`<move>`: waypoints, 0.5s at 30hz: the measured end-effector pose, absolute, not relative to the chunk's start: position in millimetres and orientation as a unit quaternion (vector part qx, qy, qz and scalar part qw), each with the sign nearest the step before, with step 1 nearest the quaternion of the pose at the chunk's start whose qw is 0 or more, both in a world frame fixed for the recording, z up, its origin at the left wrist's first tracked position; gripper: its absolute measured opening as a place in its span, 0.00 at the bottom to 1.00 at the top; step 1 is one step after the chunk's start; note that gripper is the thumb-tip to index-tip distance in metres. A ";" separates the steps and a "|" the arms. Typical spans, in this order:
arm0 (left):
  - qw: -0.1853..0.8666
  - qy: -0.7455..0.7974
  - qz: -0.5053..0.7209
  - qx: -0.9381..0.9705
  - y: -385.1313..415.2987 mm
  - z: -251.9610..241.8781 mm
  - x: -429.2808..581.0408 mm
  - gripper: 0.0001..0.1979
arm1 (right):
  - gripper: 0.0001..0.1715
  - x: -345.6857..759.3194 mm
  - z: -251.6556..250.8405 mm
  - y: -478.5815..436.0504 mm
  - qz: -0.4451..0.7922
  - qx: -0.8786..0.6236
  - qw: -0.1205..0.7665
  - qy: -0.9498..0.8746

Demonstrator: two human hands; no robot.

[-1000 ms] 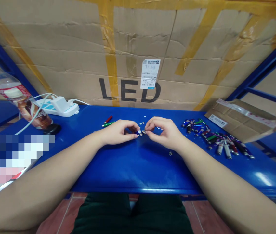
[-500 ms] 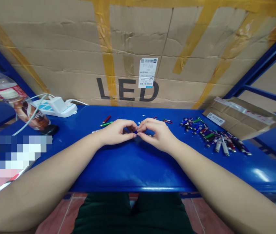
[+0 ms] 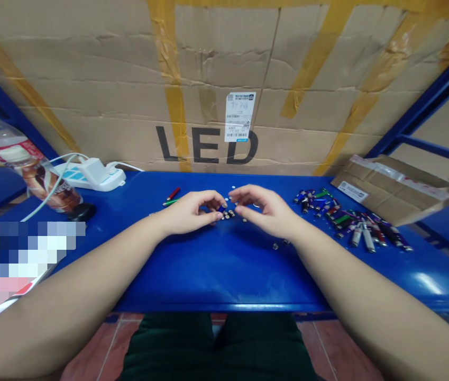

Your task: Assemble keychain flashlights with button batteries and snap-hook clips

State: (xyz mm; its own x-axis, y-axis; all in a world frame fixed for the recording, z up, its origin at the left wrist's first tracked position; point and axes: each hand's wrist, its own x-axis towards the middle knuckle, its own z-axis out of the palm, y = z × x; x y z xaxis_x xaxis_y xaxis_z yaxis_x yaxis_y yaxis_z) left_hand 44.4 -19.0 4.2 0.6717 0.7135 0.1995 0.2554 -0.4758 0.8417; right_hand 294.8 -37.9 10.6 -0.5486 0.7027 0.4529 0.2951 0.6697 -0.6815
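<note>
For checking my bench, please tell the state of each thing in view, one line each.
Left hand: fingertips at blue cylinder, grip unclear.
Right hand: open, holding nothing visible.
Button cells: loose on bench.
Flashlights: lying in a heap.
Power strip: charger plugged in.
Cardboard mailer: resting on bench corner.

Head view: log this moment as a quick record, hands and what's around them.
Left hand: fingertips at a small blue cylinder; grip unclear
Right hand: nothing visibly held; fingers nearest the silver button cells
Things nearby: red tube, green tube
Rest: mini torches in a heap on the blue table; bottle; power strip; LED carton
</note>
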 end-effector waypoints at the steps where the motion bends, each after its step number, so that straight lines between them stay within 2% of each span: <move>1: 0.411 0.301 0.275 0.816 -19.0 4.9 43.3 0.15 | 0.17 299.7 13.9 -36.2 0.269 -0.313 0.383 -0.826; 4: 0.380 0.310 0.269 0.829 -19.2 8.3 40.8 0.18 | 0.15 320.9 22.9 -26.5 0.212 -0.390 0.391 -0.806; 9: 0.386 0.303 0.272 0.828 -18.9 12.1 40.2 0.13 | 0.08 356.3 24.0 -5.4 0.083 -0.515 0.238 -0.819; 12: 0.385 0.306 0.271 0.828 -18.8 11.6 40.0 0.13 | 0.07 365.8 25.0 -3.4 0.102 -0.537 0.146 -0.825; 15: 0.390 0.311 0.269 0.824 -19.1 10.5 39.3 0.16 | 0.07 371.2 33.6 -13.5 0.198 -0.517 0.082 -0.829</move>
State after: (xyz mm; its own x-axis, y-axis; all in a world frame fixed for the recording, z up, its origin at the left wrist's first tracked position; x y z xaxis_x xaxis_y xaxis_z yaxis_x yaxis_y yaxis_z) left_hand 39.3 -19.1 10.5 0.6618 0.7221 0.2016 0.3023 -0.5030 0.8097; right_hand 371.2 -13.5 33.6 -0.4527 0.8890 -0.0696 0.8243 0.3874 -0.4129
